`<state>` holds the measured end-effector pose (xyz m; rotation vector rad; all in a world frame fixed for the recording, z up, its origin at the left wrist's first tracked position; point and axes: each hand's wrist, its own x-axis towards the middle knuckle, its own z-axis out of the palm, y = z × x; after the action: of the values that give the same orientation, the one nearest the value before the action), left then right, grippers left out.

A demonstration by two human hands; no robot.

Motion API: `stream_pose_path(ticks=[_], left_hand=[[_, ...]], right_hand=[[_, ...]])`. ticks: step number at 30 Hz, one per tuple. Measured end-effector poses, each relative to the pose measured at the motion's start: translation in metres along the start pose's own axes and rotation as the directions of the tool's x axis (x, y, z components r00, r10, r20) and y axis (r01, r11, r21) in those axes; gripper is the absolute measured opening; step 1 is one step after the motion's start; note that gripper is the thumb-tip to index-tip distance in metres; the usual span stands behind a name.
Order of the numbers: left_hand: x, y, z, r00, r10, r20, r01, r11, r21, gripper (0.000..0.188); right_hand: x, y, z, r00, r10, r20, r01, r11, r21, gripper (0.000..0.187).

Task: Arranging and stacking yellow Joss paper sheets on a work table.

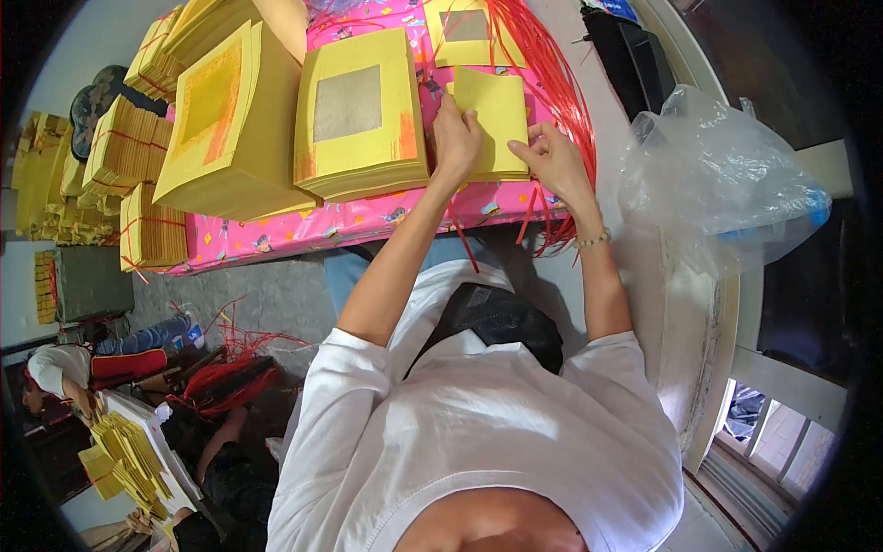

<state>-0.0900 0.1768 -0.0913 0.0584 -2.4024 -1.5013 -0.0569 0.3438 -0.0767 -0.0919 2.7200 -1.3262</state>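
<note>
A folded stack of plain yellow paper [492,106] lies on the pink table cover in front of me. My left hand [458,138] is closed on its left edge, fingertips partly hidden. At the right edge my right hand [557,166] pinches the paper, thumb on top and fingers curled. Thin red plastic strips [563,83] run down beside the right hand and hang over the table's near edge. Left of my left hand stands a thick pile of yellow paper [395,83] with a silver square and an orange mark on top.
Another tall yellow paper pile [248,166] and tied bundles [129,143] stand at the left. A yellow sheet with a silver square [464,26] lies behind. At the right is a clear plastic bag [717,175]. Other people work at a white table [152,428], lower left.
</note>
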Motion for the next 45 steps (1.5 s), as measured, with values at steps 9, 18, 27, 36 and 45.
stream_pose_path(ticks=[9,18,27,36,45], left_hand=[[-0.006,-0.001,0.0,0.999,0.036,-0.032,-0.034,0.999,0.043,0.02],[-0.009,-0.001,0.002,1.0,-0.001,-0.003,0.001,0.997,-0.077,0.034],[-0.038,0.011,-0.015,0.923,0.38,-0.058,-0.352,0.895,0.274,0.065],[-0.077,0.059,-0.117,0.874,0.414,0.255,-0.414,0.909,-0.055,0.044],[-0.049,0.02,-0.195,0.882,0.455,0.125,-0.467,0.804,0.368,0.039]], right_hand=[[0.017,-0.027,0.006,0.882,-0.426,-0.199,0.378,0.894,-0.238,0.054],[0.047,0.015,0.04,0.934,-0.357,-0.021,0.296,0.807,-0.512,0.069],[0.053,0.019,0.045,0.924,-0.383,-0.01,0.318,0.781,-0.537,0.067],[0.052,0.005,0.024,0.888,-0.46,0.009,0.421,0.804,-0.421,0.069],[0.002,-0.107,0.015,0.73,-0.684,-0.006,0.681,0.727,-0.091,0.034]])
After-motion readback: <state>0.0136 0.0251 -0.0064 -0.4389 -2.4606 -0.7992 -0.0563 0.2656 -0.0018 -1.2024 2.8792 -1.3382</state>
